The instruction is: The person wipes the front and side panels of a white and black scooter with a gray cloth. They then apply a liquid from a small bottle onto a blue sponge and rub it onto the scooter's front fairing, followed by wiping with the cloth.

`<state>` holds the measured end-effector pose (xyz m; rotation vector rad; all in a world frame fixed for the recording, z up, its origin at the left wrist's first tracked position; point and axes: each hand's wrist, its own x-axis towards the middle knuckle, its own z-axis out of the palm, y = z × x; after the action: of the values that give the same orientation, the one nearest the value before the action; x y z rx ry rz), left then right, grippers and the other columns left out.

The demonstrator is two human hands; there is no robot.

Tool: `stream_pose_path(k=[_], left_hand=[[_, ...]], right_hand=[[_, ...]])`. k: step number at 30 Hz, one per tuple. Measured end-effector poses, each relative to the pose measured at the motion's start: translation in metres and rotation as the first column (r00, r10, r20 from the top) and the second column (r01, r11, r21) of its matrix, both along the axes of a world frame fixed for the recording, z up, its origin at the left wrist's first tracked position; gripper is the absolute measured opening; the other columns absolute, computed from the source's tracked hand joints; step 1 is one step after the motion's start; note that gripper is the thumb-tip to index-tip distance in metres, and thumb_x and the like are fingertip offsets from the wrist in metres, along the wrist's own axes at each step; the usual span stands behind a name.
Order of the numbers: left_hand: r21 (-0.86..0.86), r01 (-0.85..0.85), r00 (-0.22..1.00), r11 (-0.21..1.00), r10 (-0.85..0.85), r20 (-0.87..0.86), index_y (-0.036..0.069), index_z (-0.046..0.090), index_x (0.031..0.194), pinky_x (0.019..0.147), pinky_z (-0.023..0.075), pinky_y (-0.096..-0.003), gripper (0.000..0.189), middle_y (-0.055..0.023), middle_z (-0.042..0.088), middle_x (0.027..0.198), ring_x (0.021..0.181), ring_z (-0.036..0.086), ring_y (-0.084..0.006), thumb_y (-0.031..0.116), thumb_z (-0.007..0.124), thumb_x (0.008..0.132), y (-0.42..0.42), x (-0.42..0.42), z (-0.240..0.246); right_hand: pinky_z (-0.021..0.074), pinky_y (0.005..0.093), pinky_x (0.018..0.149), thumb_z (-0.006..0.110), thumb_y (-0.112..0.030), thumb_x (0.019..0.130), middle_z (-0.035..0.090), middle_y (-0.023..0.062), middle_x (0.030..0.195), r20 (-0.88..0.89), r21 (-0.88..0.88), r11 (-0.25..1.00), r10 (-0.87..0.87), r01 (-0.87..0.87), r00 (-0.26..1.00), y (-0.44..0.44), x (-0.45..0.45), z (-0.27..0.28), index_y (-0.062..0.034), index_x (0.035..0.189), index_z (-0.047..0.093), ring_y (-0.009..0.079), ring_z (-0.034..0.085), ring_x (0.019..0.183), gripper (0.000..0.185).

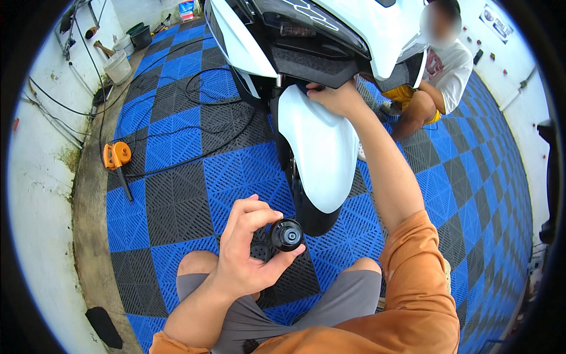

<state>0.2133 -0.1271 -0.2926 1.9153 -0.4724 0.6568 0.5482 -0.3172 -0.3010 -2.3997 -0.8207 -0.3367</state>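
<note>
My left hand (250, 252) holds a small black bottle (287, 234) between thumb and fingers, its top facing up towards me. The bottle is over the floor, just left of the front tyre (320, 223) of a white motor scooter. My right hand (334, 99) reaches to the upper rear part of the glossy white front fender (318, 150), under the scooter's dark front panel (309, 66). Its fingers bend over the fender's top. Something dark shows by the fingertips, too hidden to name, and whether the hand grips it is unclear.
A person (449, 66) squats beyond the scooter at the right. An orange blower (117, 155) lies at the left, near black hoses and cables (208, 152) on the blue and black tiled floor (177, 208). White buckets (118, 67) stand by the left wall.
</note>
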Motion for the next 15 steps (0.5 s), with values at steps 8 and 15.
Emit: stream_pose_path(k=[8,15], left_hand=[[-0.021,-0.043,0.999,0.999,0.044,0.004,0.004,0.061,0.118,0.1,0.0483,-0.0507,0.059,-0.013,0.064,0.103,0.095,0.061,-0.0302,0.011,0.093,0.069,0.015,-0.005,-0.001],[0.035,-0.057,0.998,0.998,0.056,0.008,0.004,0.063,0.118,0.089,0.0478,-0.0406,0.056,-0.012,0.065,0.107,0.098,0.061,-0.0288,0.011,0.092,0.071,0.019,-0.005,-0.005]], right_hand=[[0.0472,0.0496,0.091,0.076,-0.015,0.08,0.062,0.0059,0.094,0.366,-0.412,0.873,0.421,-0.261,0.83,-0.033,-0.144,0.008,-0.0129,0.102,0.081,0.0273,0.06,0.099,0.023],[0.0468,0.0441,0.093,0.07,-0.021,0.087,0.061,0.0015,0.086,0.23,-0.723,0.565,0.74,-0.398,0.632,-0.033,-0.157,0.006,-0.0087,0.091,0.079,0.0224,0.06,0.099,0.016]])
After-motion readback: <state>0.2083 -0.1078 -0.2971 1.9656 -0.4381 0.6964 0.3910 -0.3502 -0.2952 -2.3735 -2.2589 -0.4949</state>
